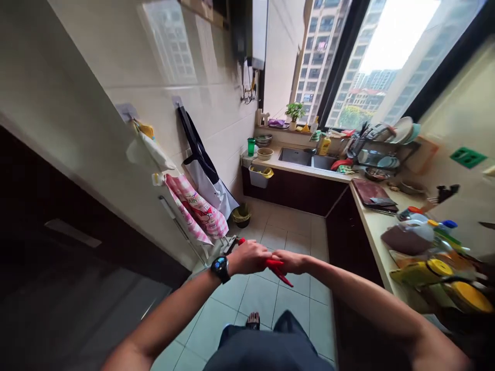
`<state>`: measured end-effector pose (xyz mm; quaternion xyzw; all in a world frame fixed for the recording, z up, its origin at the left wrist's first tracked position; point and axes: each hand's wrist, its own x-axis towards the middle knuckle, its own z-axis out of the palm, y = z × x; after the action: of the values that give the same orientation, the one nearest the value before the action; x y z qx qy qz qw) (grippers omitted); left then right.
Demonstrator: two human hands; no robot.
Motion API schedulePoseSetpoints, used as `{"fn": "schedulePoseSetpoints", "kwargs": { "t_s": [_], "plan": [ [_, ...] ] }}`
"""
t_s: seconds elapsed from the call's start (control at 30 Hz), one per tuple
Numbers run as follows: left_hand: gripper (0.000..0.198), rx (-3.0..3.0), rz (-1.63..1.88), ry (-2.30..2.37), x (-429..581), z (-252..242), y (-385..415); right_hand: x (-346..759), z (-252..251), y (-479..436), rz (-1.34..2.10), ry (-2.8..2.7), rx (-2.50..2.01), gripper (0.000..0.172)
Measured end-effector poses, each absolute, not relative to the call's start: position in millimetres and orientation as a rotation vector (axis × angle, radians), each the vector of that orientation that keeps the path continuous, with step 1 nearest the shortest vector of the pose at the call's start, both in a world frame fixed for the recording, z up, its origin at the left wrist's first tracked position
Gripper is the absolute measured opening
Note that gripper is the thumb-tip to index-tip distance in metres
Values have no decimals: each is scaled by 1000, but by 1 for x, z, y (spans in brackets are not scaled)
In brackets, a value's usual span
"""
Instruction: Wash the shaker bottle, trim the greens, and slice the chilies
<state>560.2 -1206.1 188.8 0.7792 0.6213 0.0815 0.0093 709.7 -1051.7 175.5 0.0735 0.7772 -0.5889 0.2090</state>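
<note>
My left hand [247,257] and my right hand [292,262] meet in front of my body at waist height, both closed around a red-handled metal tool [275,265]. Its red handles stick out below my right hand, and a grey metal end [230,243] shows past my left hand. My fingers hide the tool's middle, so its exact kind is unclear. A black smartwatch [220,268] sits on my left wrist. Below my arms, my dark trousers and one sandalled foot [252,320] stand on the pale floor tiles.
A narrow kitchen surrounds me. A pink cloth [197,208] and a black-and-white apron [204,175] hang on the left wall. A steel sink [305,158] lies ahead, below a window. Bottles, yellow containers and a dish rack [381,149] crowd the right-hand counter [381,232].
</note>
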Motion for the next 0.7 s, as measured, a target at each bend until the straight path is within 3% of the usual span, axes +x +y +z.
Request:
{"fn": "schedulePoseSetpoints", "kwargs": {
  "t_s": [0.5, 0.7],
  "plan": [
    [13, 1863, 565, 2266, 297, 128, -916, 399, 130, -744, -1698, 2092, 349, 32],
    [10, 1254, 1046, 2489, 221, 107, -858, 285, 125, -685, -1987, 1696, 501, 35]
  ]
}}
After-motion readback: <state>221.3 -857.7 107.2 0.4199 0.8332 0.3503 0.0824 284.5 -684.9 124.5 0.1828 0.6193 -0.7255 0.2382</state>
